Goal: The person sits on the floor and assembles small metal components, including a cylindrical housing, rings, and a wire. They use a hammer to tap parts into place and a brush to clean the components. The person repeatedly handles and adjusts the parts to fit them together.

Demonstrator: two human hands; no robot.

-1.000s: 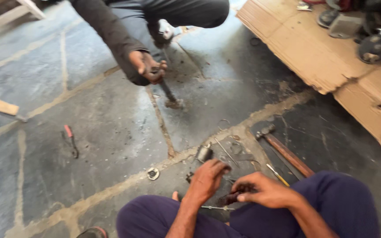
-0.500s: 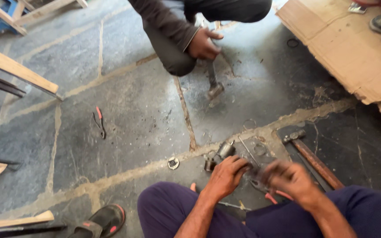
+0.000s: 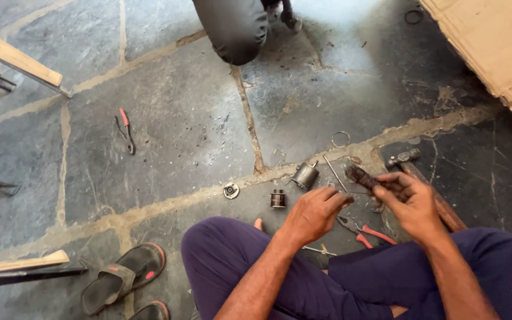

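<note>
no box or bowl holds the parts; they all lie loose on the stone floor (image 3: 179, 136). the right hand (image 3: 413, 201) is curled shut around a dark, dirty part (image 3: 364, 176) that sticks out up and to the left, just above the floor. the left hand (image 3: 315, 210) is half open, fingers bent, its tips close to that part; i cannot tell if they touch it. a small metal can (image 3: 305, 175) and a little dark spool (image 3: 278, 199) lie just beside the left hand. red pliers (image 3: 365, 232) lie under the hands. a hammer (image 3: 422, 181) lies behind the right hand.
</note>
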